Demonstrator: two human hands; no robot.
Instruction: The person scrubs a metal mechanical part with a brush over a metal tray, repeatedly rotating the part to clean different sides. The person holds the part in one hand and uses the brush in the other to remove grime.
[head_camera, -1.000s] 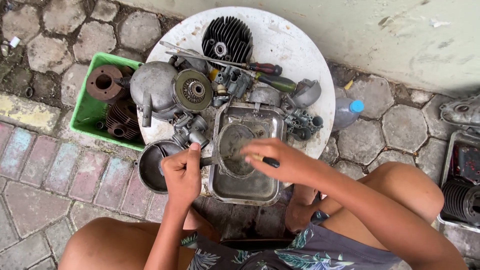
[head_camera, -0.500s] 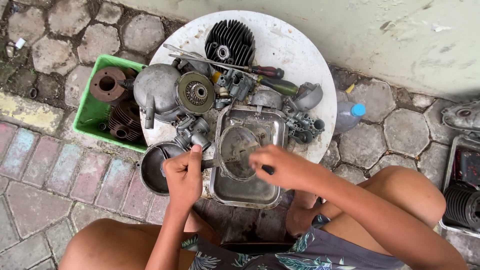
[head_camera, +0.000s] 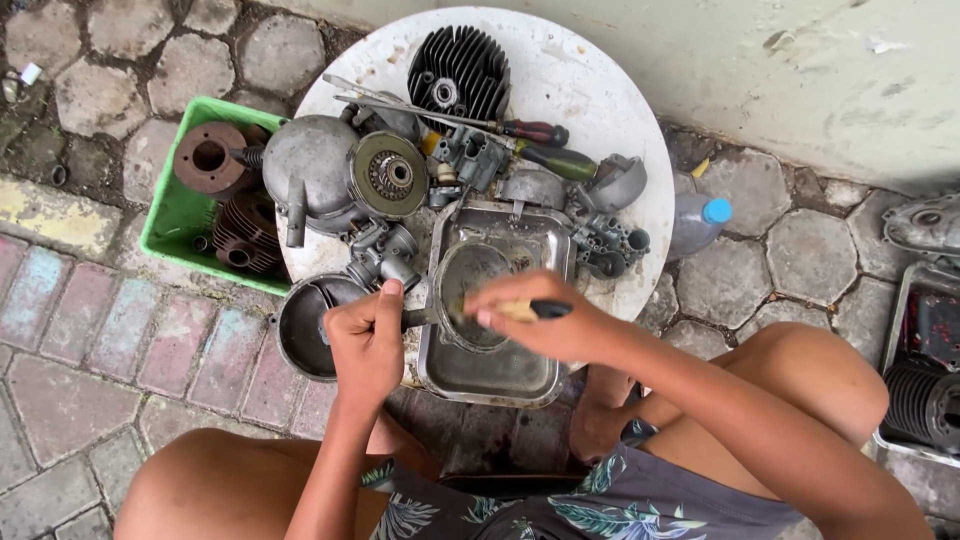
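Note:
My left hand (head_camera: 366, 340) grips the edge of a round metal engine cover (head_camera: 470, 290) that rests in a square steel tray (head_camera: 492, 372). My right hand (head_camera: 535, 322) is closed on a brush with a pale wooden handle and dark end (head_camera: 530, 311), held over the cover. The tray sits on the near edge of a round white table (head_camera: 590, 90). A dark round metal bowl (head_camera: 300, 325) lies just left of my left hand.
The table carries a black finned cylinder head (head_camera: 457, 70), a grey engine case (head_camera: 310, 170), a flywheel (head_camera: 388, 176), screwdrivers (head_camera: 530, 132) and several small parts. A green crate (head_camera: 175, 215) with rusty cylinders stands left. A plastic bottle (head_camera: 695, 225) is right, and another tray of parts (head_camera: 925, 350).
My right hand has shifted slightly left and down across the cover with the brush. My left hand has kept its hold at the cover's edge.

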